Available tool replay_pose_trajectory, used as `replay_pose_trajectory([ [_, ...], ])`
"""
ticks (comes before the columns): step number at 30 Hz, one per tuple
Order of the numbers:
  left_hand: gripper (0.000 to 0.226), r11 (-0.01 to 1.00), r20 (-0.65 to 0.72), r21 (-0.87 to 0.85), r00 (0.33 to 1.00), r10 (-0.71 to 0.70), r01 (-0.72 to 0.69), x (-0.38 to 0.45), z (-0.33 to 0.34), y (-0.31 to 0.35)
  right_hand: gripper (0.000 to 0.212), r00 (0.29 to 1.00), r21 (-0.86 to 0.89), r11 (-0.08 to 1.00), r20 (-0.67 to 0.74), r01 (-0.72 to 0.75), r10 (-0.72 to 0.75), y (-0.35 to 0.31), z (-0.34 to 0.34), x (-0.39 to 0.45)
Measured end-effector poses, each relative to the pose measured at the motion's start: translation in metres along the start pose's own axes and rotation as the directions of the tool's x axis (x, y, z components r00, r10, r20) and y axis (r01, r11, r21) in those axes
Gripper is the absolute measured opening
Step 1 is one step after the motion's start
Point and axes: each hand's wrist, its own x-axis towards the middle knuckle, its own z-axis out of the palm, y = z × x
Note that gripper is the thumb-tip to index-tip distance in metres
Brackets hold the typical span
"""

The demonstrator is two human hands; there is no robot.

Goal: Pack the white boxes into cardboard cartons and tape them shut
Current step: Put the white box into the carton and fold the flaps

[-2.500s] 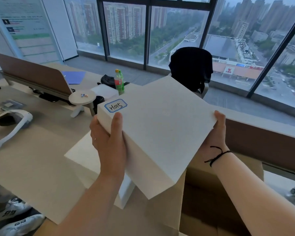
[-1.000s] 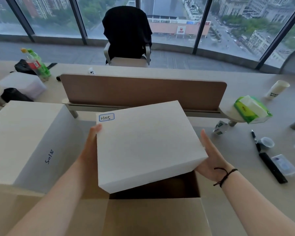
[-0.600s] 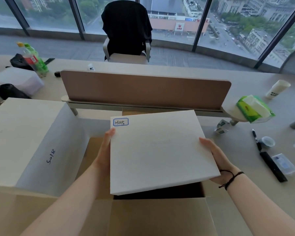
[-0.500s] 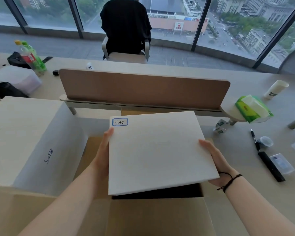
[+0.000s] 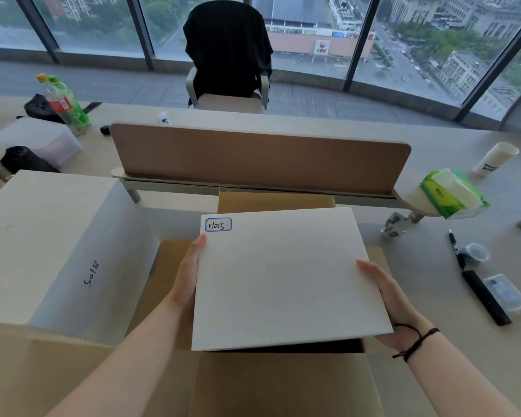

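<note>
A flat white box (image 5: pixel 286 278) with a blue-framed label "H015" at its far left corner lies level over the mouth of an open cardboard carton (image 5: pixel 283 386). My left hand (image 5: pixel 188 275) grips its left edge and my right hand (image 5: pixel 388 299) grips its right edge. The carton's flaps stand open around it, and its dark inside shows just under the box's near edge. A second, larger white box (image 5: pixel 51 251) marked "5018" sits to the left, beside the carton.
A brown desk divider (image 5: pixel 259 158) runs across behind the carton. On the right lie a black marker (image 5: pixel 484 296), a pen (image 5: pixel 454 245), a small cup, a green tissue pack (image 5: pixel 451 194) and a paper cup (image 5: pixel 494 159). Bottles (image 5: pixel 66 106) and a translucent tub stand far left.
I have swung the white box from the left over to the carton, levelled it and lowered it onto the carton's mouth. Both hands stay on its sides.
</note>
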Motion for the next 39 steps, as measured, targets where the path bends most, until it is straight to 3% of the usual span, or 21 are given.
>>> replay_pose_trajectory([
  [11,0.044,0.997,0.019,0.067,0.999,0.027,-0.029,-0.005,0.009,-0.006,0.047,0.998,0.002,1.000,-0.060,-0.003,0.003,0.006,-0.011,-0.015],
  [26,0.045,0.991,-0.116,0.129,0.993,-0.025,0.040,0.006,0.001,-0.021,0.046,0.984,-0.057,0.997,-0.176,-0.049,0.039,0.016,-0.016,-0.005],
  [34,0.031,0.943,-0.294,0.320,0.956,0.007,0.092,0.013,-0.002,-0.039,0.044,0.942,-0.130,0.987,-0.331,-0.094,0.046,0.038,-0.028,0.021],
  [39,0.034,0.755,-0.324,0.650,0.930,0.172,0.087,0.022,0.000,-0.047,0.028,0.930,-0.323,0.943,-0.366,-0.087,-0.039,0.043,-0.026,0.038],
])
